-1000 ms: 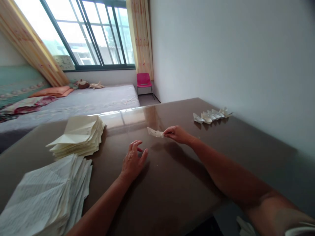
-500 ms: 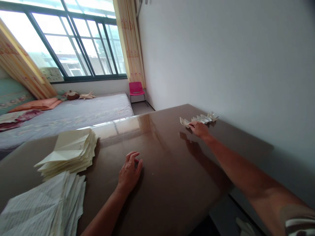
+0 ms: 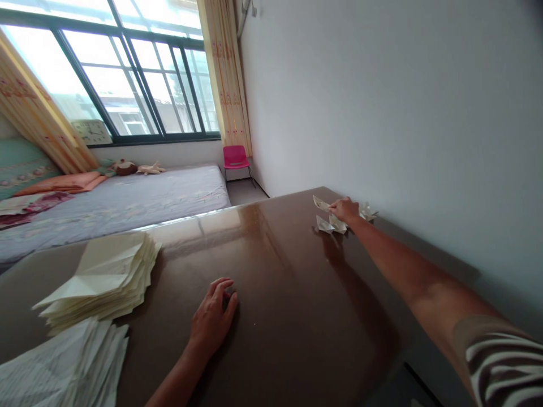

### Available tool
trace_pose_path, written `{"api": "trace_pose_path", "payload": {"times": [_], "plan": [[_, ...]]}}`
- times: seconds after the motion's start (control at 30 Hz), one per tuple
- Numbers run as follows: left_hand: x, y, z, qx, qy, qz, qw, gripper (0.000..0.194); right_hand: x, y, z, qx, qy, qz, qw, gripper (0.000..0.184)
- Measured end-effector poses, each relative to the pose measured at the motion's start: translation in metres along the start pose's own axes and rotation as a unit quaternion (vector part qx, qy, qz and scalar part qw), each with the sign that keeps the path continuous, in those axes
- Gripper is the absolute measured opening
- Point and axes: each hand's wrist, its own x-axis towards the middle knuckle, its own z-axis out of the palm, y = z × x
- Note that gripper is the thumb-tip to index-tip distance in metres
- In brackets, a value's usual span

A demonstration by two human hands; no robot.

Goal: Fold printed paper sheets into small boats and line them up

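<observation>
At the far right of the table, my right hand (image 3: 345, 210) pinches a folded paper boat (image 3: 321, 203), whose pointed end sticks out to the left of my fingers. Just in front of that hand, two more paper boats (image 3: 324, 225) sit side by side on the glossy brown tabletop (image 3: 275, 294). Behind my wrist, other folded paper pieces (image 3: 367, 211) show in part near the wall. My left hand (image 3: 214, 311) rests on the table's near middle, empty, with fingers loosely bent and thumb apart.
On the left of the table lie a stack of yellowish creased paper sheets (image 3: 106, 271) and a stack of white printed sheets (image 3: 59, 367). A white wall (image 3: 382, 102) runs along the right. Beyond the table are a bed (image 3: 182, 192) and a pink chair (image 3: 236, 157).
My right hand has lifted a paper boat off the row and shifted slightly to the right. Two boats now stand in front of it. The left hand still rests on the table.
</observation>
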Motion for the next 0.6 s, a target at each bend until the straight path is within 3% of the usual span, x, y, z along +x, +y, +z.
{"api": "trace_pose_path", "payload": {"times": [0.3,0.6], "plan": [[0.000,0.001,-0.001,-0.004,-0.012,-0.005,1.000,0.030,0.012,-0.026,0.025,-0.027,-0.067,0.009,0.997,0.026],[0.000,0.002,-0.002,-0.008,-0.015,-0.005,1.000,0.027,0.001,-0.025,0.017,-0.033,-0.113,0.006,0.993,0.024]]}}
